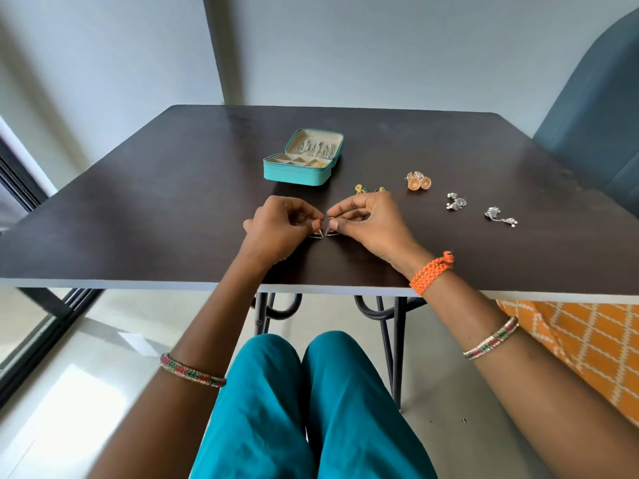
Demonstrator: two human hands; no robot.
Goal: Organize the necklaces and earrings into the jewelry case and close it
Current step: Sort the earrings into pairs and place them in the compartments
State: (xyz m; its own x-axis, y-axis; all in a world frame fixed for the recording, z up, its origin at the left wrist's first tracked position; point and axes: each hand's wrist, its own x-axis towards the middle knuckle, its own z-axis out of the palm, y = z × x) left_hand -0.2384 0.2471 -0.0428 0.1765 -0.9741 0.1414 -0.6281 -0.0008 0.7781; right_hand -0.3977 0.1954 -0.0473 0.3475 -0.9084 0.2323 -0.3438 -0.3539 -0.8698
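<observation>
Earrings (321, 233) pinched by left hand (276, 229) and right hand (366, 223), near table (138, 209) front edge.

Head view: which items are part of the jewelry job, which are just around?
Job: case, triangle earrings in both hands, green pair, orange pair, two silver pairs.
Around: table, chair.

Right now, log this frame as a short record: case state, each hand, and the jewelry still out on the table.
case: teal jewelry case, lid open, chains hanging inside the lid
left hand: left hand pinches a triangular earring
right hand: right hand pinches the matching triangular earring
loose on table: gold round earrings; green and gold pair partly behind the right hand; two silver earrings and
task state: unfinished, case not closed
</observation>
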